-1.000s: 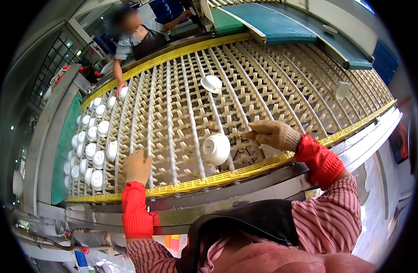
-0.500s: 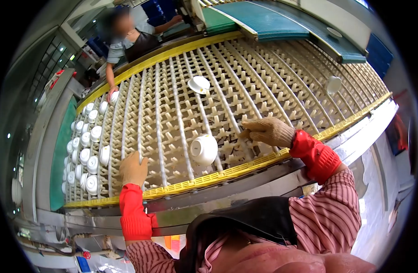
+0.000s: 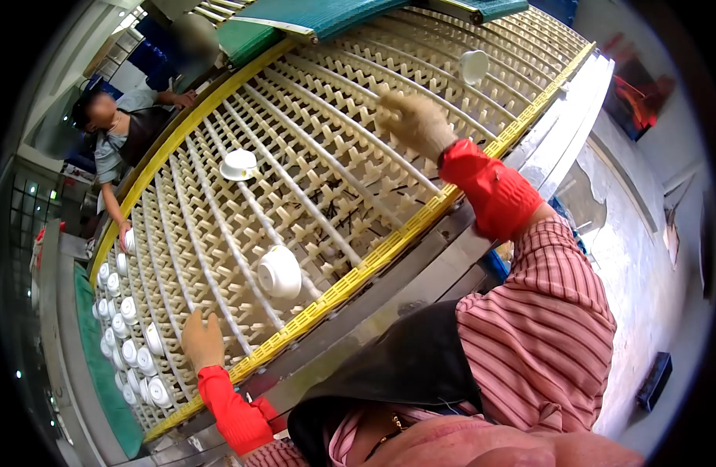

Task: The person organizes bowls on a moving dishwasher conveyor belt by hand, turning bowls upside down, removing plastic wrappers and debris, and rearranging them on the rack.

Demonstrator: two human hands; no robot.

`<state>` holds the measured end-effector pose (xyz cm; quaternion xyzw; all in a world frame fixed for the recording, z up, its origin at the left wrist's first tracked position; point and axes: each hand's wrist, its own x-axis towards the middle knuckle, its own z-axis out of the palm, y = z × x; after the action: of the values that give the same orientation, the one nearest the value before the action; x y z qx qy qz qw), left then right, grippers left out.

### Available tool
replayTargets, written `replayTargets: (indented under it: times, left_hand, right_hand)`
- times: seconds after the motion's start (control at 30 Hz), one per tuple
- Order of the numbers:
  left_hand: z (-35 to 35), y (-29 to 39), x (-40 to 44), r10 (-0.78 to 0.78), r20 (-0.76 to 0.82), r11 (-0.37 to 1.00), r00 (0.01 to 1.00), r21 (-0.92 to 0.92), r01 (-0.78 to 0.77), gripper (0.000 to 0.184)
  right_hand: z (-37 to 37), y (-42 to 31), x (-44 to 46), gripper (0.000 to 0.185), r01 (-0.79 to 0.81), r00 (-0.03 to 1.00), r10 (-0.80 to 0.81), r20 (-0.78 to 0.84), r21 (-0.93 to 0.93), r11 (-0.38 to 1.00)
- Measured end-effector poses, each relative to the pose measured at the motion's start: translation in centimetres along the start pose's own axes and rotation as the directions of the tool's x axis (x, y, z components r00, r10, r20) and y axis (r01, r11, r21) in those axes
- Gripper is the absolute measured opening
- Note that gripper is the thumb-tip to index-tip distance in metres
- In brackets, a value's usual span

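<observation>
My left hand [image 3: 203, 339], in a tan glove with a red cuff, rests at the near left part of the pegged rack [image 3: 342, 156], fingers apart with nothing held. My right hand [image 3: 414, 123], gloved the same way, is over the rack's right half; its fingers are blurred, and nothing shows in them. A white bowl [image 3: 280, 272] sits tilted on the pegs between my hands, touched by neither. Farther back is a second white bowl [image 3: 239, 165]. A third one [image 3: 474, 68] stands beyond my right hand, near the far right.
Several white bowls [image 3: 128, 310] stand in rows at the rack's left end, beside a green strip [image 3: 101, 373]. Across the rack a co-worker [image 3: 124, 132] has a hand on a bowl. Yellow edging [image 3: 373, 257] borders the near side. A teal belt [image 3: 327, 17] lies at the top.
The view has turned right, so the rack and bowls appear farther left and tilted. My right hand has moved up and outward toward the bowl at the far right. My left hand stays by the near edge.
</observation>
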<state>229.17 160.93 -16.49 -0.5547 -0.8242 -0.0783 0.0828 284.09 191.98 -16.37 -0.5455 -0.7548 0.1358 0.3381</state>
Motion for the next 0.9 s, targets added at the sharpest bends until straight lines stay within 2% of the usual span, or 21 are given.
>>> replayTargets:
  times: [0.03,0.1,0.17,0.2,0.23,0.27,0.33,0.43,0.5,0.53,0.6,0.63,0.67,0.7,0.73,0.77,0.8,0.83,0.87,0.9]
  left_hand:
    - [0.0,0.2,-0.1,-0.012,0.016,1.000,1.000,-0.003,0.012,0.046]
    - [0.2,0.5,0.2,-0.016,0.070,1.000,0.997,0.016,0.015,0.047]
    - [0.3,1.3,0.0,-0.031,0.102,0.999,0.994,0.013,0.030,0.047]
    - [0.7,1.4,0.0,-0.015,0.085,1.000,0.996,0.015,0.014,0.043]
    - [1.2,1.3,-0.1,0.048,0.032,0.998,0.998,0.025,-0.049,0.029]
    - [1.5,1.4,-0.2,0.069,0.022,0.996,0.997,0.051,-0.070,0.028]
    - [1.7,1.7,0.0,0.095,0.045,0.991,0.994,0.091,-0.099,0.028]
    - [1.6,2.6,-0.4,0.027,0.068,0.995,0.997,0.098,-0.033,0.032]
    - [2.1,2.3,-0.7,0.075,0.023,0.992,0.997,0.098,-0.077,0.033]
    - [2.1,2.6,-0.6,0.077,0.027,0.993,0.997,0.090,-0.079,0.033]
    - [1.7,2.7,-0.9,0.007,0.093,0.991,0.996,0.132,-0.020,0.031]
    - [1.6,3.1,-0.8,0.037,0.090,0.997,0.995,0.071,-0.044,0.030]
    - [2.8,3.0,-1.2,0.063,-0.041,0.995,0.997,-0.070,-0.066,0.027]
    - [4.0,3.2,-1.6,0.135,-0.203,0.990,0.970,-0.004,-0.139,0.027]
    - [-0.2,8.5,-0.8,0.071,-0.006,0.992,0.997,-0.106,-0.071,0.029]
    - [-2.8,12.6,-0.2,0.078,0.026,0.956,0.997,-0.286,-0.067,0.035]
    - [-2.6,14.3,-0.2,0.183,-0.105,0.935,0.977,-0.288,-0.206,0.037]
    - [-2.3,15.5,-0.1,0.300,-0.234,0.893,0.925,-0.273,-0.358,0.039]
    - [-3.0,17.1,0.1,0.387,-0.184,0.857,0.904,-0.289,-0.426,0.041]
    - [-3.9,18.6,0.3,0.477,-0.137,0.810,0.868,-0.316,-0.494,0.044]
  right_hand:
    - [-0.9,1.7,1.2,0.048,-0.094,0.988,0.087,-0.126,-0.050,0.994]
    - [-2.9,6.8,3.7,0.071,-0.197,0.870,0.106,-0.482,-0.142,0.970]
    - [-5.9,10.5,6.1,0.105,-0.508,0.706,0.442,-0.553,0.039,0.860]
    - [-5.5,17.0,9.5,0.097,-0.503,0.685,0.507,-0.523,0.164,0.849]
    - [-6.4,16.7,8.9,0.096,-0.583,0.603,0.581,-0.546,0.196,0.789]
    - [-7.5,16.0,8.3,0.098,-0.652,0.514,0.649,-0.561,0.235,0.720]
    - [-8.4,16.2,8.7,0.092,-0.732,0.534,0.689,-0.489,0.139,0.667]
    - [-8.3,16.6,10.1,0.082,-0.807,0.560,0.752,-0.347,-0.024,0.590]
    - [-7.2,16.7,11.0,0.076,-0.821,0.571,0.788,-0.233,-0.150,0.551]
    - [-6.6,17.8,11.5,0.066,-0.834,0.551,0.797,-0.246,-0.183,0.520]
    - [-4.3,22.9,12.9,0.039,-0.532,0.787,0.607,-0.110,-0.619,0.578]
    - [-2.0,28.0,14.5,0.032,-0.742,0.669,0.689,-0.280,-0.317,0.591]
    - [-2.7,28.2,13.6,0.032,-0.385,0.882,0.463,-0.086,-0.696,0.606]
    - [-3.0,28.7,13.0,0.034,-0.285,0.929,0.365,-0.052,-0.731,0.620]
    - [-2.6,32.9,13.8,0.032,-0.151,0.973,0.230,0.001,-0.751,0.643]
    - [-4.6,28.6,12.5,0.038,-0.163,0.969,0.246,0.006,-0.732,0.662]
    - [-5.1,27.1,12.7,0.044,-0.278,0.955,0.294,-0.049,-0.506,0.817]
    - [-5.6,26.4,12.7,0.051,-0.386,0.922,0.376,-0.087,-0.242,0.890]
    - [-5.3,24.4,12.3,0.051,-0.429,0.902,0.432,-0.004,0.123,0.895]
    - [-4.6,21.8,11.8,0.051,-0.453,0.881,0.464,0.096,0.459,0.764]
